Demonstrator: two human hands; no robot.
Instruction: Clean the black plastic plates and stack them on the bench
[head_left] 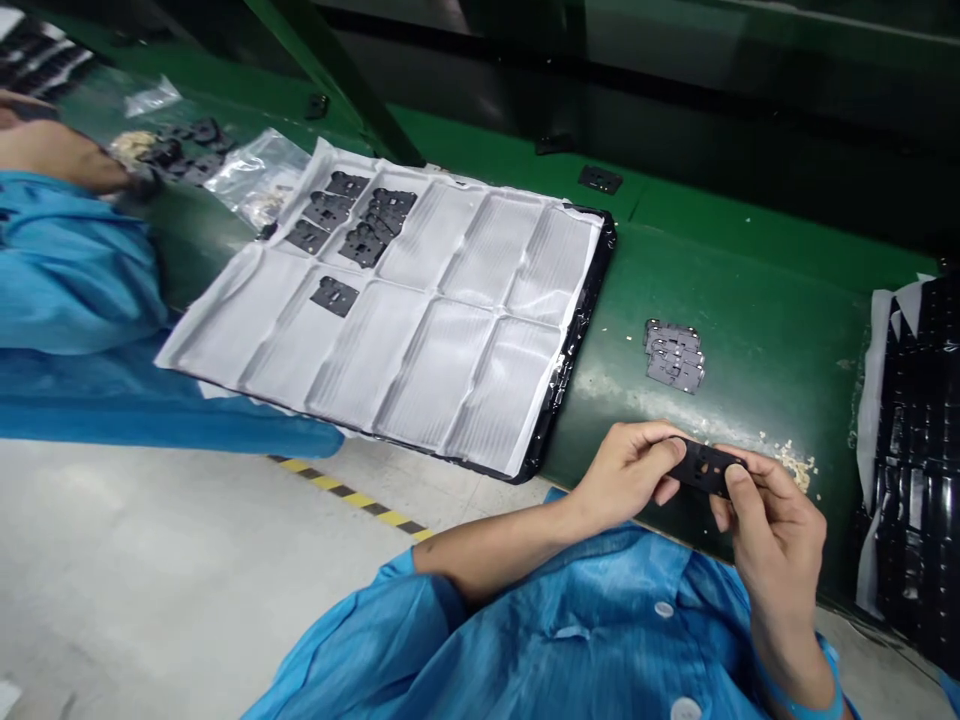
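Between my two hands is a flat black plastic plate (703, 467) with small holes cut through it. My left hand (637, 468) pinches its left end, thumb on top. At the right end, my right hand (772, 515) grips it with the thumb pressed on the face. Just beyond them, a small overlapping row of similar dark plates (675, 356) lies on the green table (757, 300). To the left is a tray lined with white sheet (420, 350), divided into compartments. Several black plates (379, 225) rest in its far left compartments, and a single one (334, 296) lies nearer.
Pale crumbs (796, 465) lie beside my right hand. Black trays (915, 440) are stacked at the right edge. A co-worker's blue sleeve (75, 265) reaches in at left, near clear plastic bags (259, 175) and loose black parts (187, 150). A green post (337, 75) rises behind the tray.
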